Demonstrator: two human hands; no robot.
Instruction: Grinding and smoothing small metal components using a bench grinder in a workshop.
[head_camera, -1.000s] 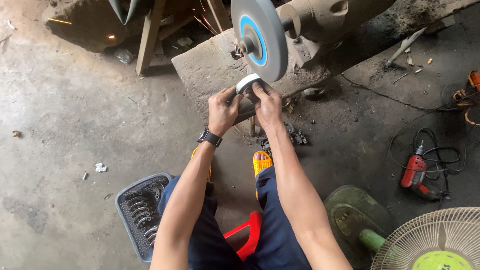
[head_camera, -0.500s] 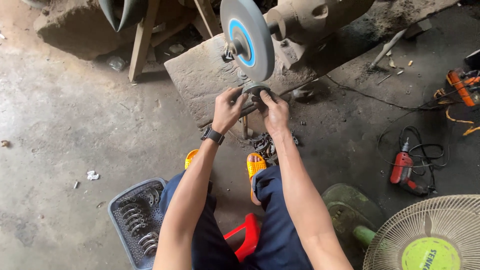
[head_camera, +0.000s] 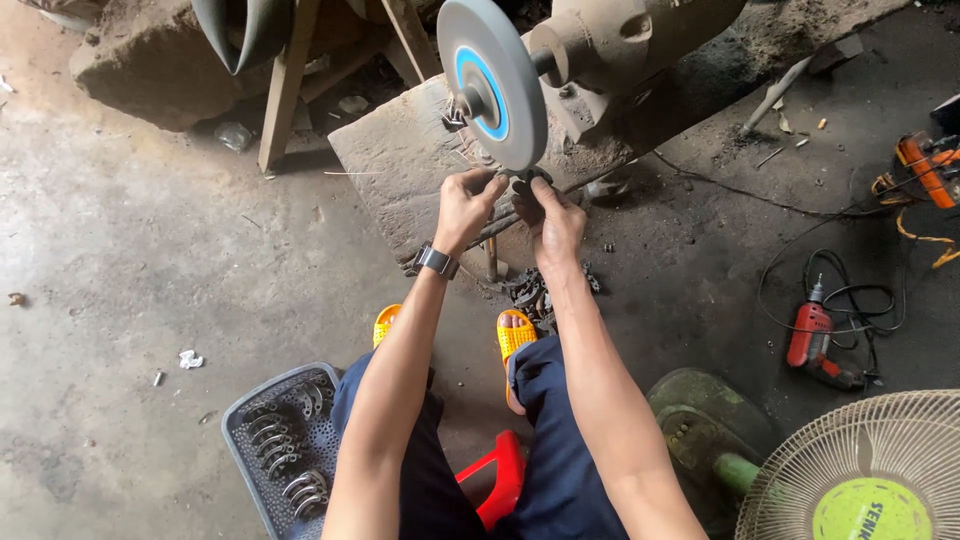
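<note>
A seated person, seen from above, holds a small dark metal piece (head_camera: 518, 186) up against the lower edge of a grey grinding wheel (head_camera: 492, 82). The left hand (head_camera: 465, 208) and right hand (head_camera: 556, 218) meet at the piece, fingers closed in a tight grip from either side, so it sits between the fingertips, mostly hidden. A basket (head_camera: 262, 470) of metal rings sits on the floor beside the left leg. A red drill (head_camera: 812, 340) lies well apart, right.

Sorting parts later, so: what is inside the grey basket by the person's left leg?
The grey basket holds curved metal pieces, ring-like, piled loosely. The left arm and leg cover its right side, so what lies there is hidden.
</note>
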